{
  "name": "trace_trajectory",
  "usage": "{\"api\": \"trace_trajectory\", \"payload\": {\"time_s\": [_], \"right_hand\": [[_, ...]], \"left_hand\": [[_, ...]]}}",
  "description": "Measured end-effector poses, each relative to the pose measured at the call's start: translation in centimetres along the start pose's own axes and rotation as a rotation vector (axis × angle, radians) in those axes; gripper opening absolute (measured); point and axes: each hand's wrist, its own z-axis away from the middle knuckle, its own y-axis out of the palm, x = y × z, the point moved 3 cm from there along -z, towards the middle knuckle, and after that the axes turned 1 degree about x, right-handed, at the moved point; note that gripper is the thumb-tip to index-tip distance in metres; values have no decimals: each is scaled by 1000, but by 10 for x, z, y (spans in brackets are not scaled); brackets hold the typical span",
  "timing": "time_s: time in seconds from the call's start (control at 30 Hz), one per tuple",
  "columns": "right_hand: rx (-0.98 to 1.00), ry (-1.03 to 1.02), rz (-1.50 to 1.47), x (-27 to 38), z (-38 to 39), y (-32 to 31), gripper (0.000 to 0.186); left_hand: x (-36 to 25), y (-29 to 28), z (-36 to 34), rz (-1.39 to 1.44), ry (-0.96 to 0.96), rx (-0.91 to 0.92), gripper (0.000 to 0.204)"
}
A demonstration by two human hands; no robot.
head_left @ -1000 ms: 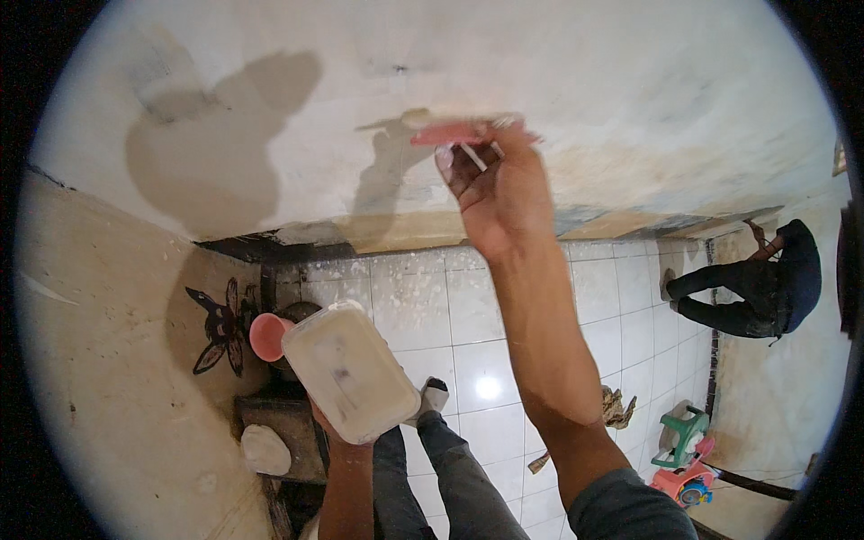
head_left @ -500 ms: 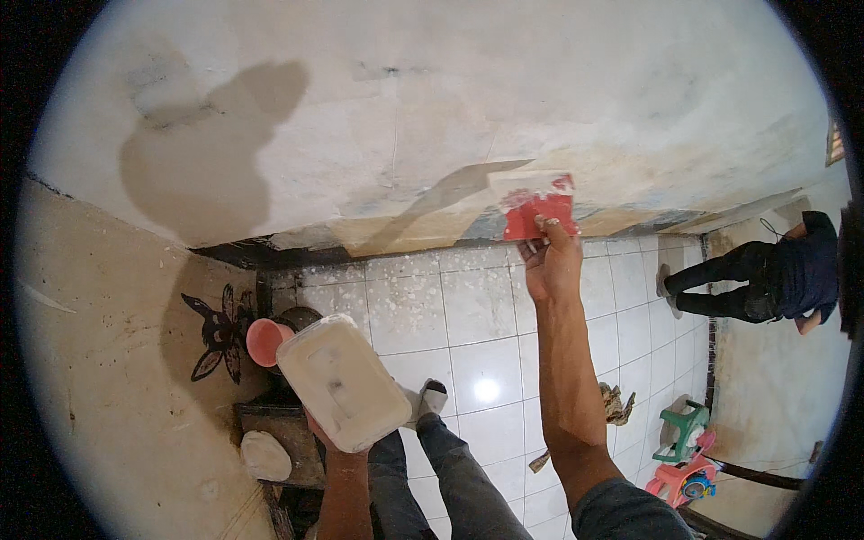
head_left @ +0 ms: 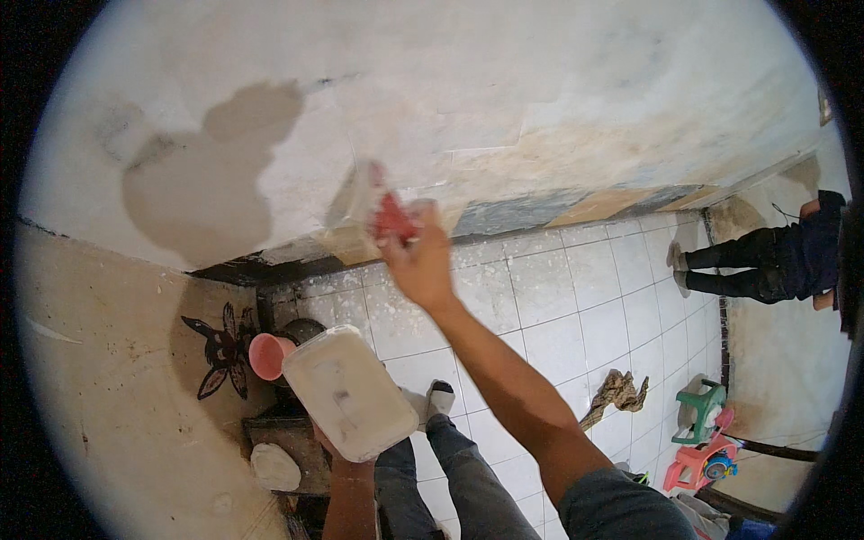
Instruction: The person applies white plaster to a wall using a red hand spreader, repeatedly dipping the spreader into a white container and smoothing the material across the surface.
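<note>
My right hand (head_left: 421,261) is raised against the lower part of a patchy white plastered wall (head_left: 468,99) and grips a red-handled putty knife (head_left: 385,214) whose blade lies flat on the wall. My left hand (head_left: 335,445) is mostly hidden under a white rectangular plastic tub (head_left: 349,392) that it holds up from below; the tub's inside is smeared with pale paste. My legs in grey trousers (head_left: 450,477) show below.
White floor tiles (head_left: 576,297) run along the wall base. A pink cup (head_left: 266,355) and a dark bucket sit by the left wall. A rag (head_left: 617,392) and small plastic toys (head_left: 704,441) lie on the floor. Another person (head_left: 774,261) stands at far right.
My right hand with the putty knife has swept down the wall and then leftward along its base. The tub in my left hand stays roughly in place.
</note>
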Motion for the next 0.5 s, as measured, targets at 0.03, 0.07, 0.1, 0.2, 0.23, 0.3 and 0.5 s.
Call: {"api": "trace_trajectory", "payload": {"time_s": [0.03, 0.07, 0.1, 0.2, 0.23, 0.3, 0.5], "right_hand": [[-59, 79, -75, -15, 2, -20, 33], [-112, 207, -133, -30, 4, -42, 37], [-203, 289, -356, -43, 4, -63, 38], [-452, 539, -599, -72, -2, -123, 37], [-442, 534, -596, -76, -9, -141, 38], [-572, 524, -540, -80, -24, -155, 35], [-423, 149, 264, -32, -57, -75, 26]], "left_hand": [[0, -1, 0, -2, -1, -5, 71], [1, -2, -1, -1, 2, -11, 71], [0, -2, -1, -2, 4, -15, 71], [-1, -3, -1, -1, 6, -22, 72], [0, -3, -1, -3, 9, -27, 72], [0, -2, -1, -7, 10, -32, 73], [8, 2, -4, -28, 7, -57, 74]]}}
